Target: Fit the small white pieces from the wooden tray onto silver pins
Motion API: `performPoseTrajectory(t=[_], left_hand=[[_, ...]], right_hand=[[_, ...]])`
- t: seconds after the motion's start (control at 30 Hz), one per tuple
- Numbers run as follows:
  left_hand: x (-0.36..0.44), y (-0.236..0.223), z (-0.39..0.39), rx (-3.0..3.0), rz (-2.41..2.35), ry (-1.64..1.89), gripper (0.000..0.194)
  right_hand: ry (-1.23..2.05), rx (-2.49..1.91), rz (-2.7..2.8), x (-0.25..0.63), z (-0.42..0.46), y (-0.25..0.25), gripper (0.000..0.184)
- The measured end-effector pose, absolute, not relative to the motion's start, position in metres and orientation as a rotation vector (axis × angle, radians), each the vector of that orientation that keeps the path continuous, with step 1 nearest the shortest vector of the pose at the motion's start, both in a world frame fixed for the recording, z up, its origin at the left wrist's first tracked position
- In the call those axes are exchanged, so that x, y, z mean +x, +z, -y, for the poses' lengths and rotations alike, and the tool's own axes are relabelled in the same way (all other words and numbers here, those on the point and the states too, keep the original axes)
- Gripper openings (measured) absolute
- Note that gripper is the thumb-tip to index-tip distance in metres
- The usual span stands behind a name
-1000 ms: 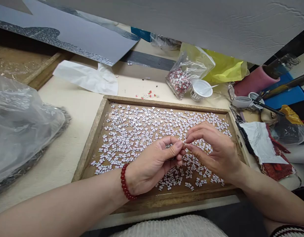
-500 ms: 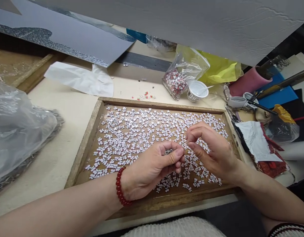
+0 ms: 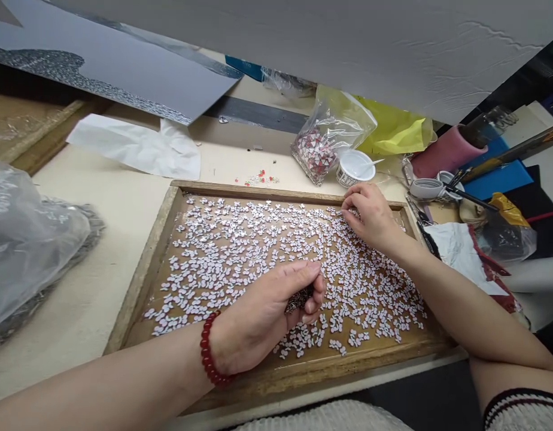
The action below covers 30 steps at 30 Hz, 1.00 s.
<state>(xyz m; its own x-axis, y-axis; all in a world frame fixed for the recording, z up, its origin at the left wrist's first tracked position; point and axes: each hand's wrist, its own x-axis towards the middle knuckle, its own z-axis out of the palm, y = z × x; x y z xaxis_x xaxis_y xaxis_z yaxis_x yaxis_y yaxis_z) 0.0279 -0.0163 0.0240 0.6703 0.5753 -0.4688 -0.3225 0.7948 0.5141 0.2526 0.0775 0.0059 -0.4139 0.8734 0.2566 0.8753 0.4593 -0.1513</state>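
My left hand [image 3: 268, 311], a red bead bracelet [image 3: 210, 348] at its wrist, hovers over the front middle of a shallow wooden-framed tray [image 3: 146, 269]. Its fingers curl round a clump of small dark metal pieces [image 3: 298, 299]. Many tiny white cherry-shaped pieces [image 3: 209, 263] are spread across the brown tray bottom. Over the back right part of the tray, my right hand [image 3: 368, 214] has its thumb and fingers bent close together, with the tips down at the white pieces. Whatever those fingertips hold is too small to make out.
Behind the tray stand a clear bag of red and white pieces [image 3: 316, 154] and a white cup [image 3: 355, 167]. A white paper sheet [image 3: 133, 143] lies back left, near a plastic-wrapped bundle [image 3: 29, 239]. Tools and a red pouch [image 3: 492, 269] crowd the right side.
My right hand has moved away from my left hand, to the far right part of the tray. The left hand has shifted slightly left and nearer, and more of its metal pieces show.
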Motion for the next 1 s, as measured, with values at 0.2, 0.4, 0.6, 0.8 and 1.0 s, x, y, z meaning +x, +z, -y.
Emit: performPoseTrajectory(t=[0.2,0.4,0.6,0.8,1.0], left_hand=[[0.028,0.025,0.015,0.419,-0.681,0.516,0.028],[0.027,0.025,0.014,0.416,-0.681,0.509,0.029],[0.027,0.026,0.015,0.418,-0.689,0.511,0.029],[0.027,0.024,0.014,0.416,-0.688,0.516,0.028],[0.027,0.022,0.016,0.386,-0.694,0.542,0.025]], right_hand=[[-0.004,-1.495,2.445,0.244,-0.079,0.007,0.009],[-0.04,-1.525,2.49,0.239,-0.078,0.009,0.009],[-0.044,-1.552,2.496,0.238,-0.079,0.011,0.011],[-0.068,-1.544,2.505,0.237,-0.079,0.009,0.013],[0.012,-1.485,2.412,0.241,-0.074,0.019,0.005]])
